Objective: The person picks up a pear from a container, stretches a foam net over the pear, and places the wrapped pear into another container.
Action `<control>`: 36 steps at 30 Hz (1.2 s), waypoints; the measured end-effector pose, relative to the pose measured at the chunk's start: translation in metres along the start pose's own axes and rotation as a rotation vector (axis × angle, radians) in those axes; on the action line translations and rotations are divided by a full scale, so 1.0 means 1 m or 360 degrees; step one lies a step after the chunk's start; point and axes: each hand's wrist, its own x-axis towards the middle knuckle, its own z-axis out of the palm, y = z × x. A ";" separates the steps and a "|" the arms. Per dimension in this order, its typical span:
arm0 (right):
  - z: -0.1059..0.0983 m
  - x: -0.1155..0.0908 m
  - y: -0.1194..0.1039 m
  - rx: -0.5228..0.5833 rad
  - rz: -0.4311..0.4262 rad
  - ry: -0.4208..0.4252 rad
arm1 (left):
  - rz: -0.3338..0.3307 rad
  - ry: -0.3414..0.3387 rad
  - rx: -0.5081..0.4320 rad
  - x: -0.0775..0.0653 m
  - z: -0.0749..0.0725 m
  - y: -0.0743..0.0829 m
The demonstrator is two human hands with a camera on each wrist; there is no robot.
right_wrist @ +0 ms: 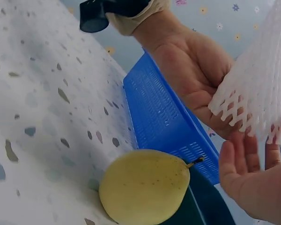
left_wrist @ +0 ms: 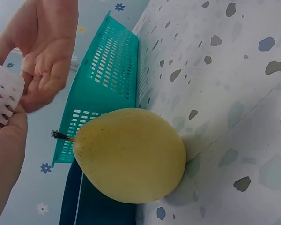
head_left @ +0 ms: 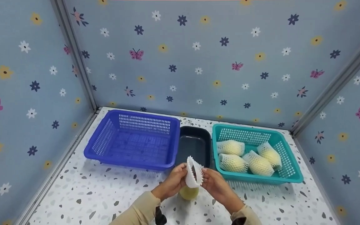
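Note:
A white foam net sleeve (head_left: 193, 175) is held between my two hands, its mouth spread wide. The left hand (head_left: 173, 180) grips one side of the rim, and the right hand (head_left: 216, 185) grips the other, fingers inside the edge. Below the sleeve, apart from it, a bare yellow pear (head_left: 189, 193) stands on the table; its stem points up toward the sleeve in both wrist views, where the whole pear (left_wrist: 131, 157) shows. In the right wrist view the mesh end of the sleeve (right_wrist: 257, 93) hangs between the fingers.
To the left stands a blue plastic basket (head_left: 133, 165) with nothing in it. A dark tray (head_left: 194, 143) lies between it and a teal basket (head_left: 261, 178) on the right, which holds several net-wrapped pears (head_left: 260, 164). Flowered panels surround the speckled white table (head_left: 83, 193).

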 end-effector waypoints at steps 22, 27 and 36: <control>-0.010 0.004 0.018 0.0151 0.0207 0.0255 | -0.0221 0.0142 -0.0137 -0.008 -0.024 -0.007; -0.017 0.004 0.027 -0.0003 0.0284 0.0324 | -0.0238 0.0184 -0.0095 -0.009 -0.029 -0.012; -0.028 0.009 0.040 -0.0287 0.0295 0.0408 | -0.0251 0.0347 0.0031 -0.005 -0.037 -0.021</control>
